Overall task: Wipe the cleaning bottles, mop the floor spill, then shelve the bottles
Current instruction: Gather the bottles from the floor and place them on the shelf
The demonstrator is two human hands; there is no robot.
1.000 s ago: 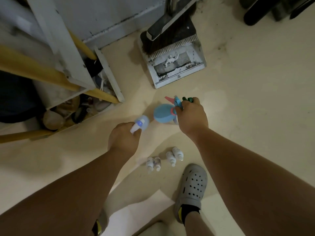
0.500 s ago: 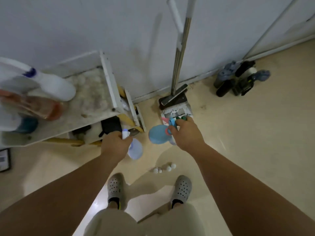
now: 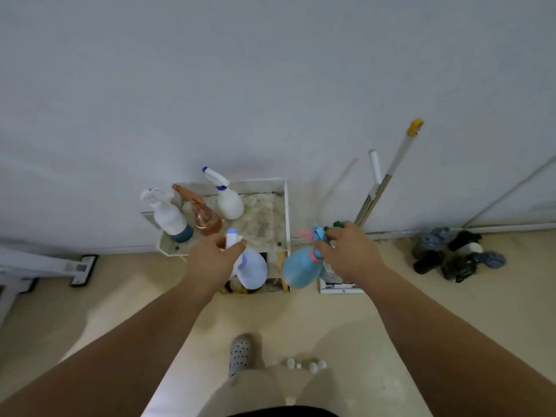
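Hands apart: left hand (image 3: 214,257) grips a pale bottle (image 3: 253,271), right hand (image 3: 350,254) a blue bottle (image 3: 300,269), necks up, just before the shelf (image 3: 267,224), left nearer.

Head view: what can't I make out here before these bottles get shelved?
- Head view: the right hand grips the blue bottle and covers whatever carries the green cap. How many bottles it holds is unclear.
- Head view: the lower shelf contents are mostly hidden behind the left hand and its white bottle.
- Head view: the small bottles on the floor are too small to identify.
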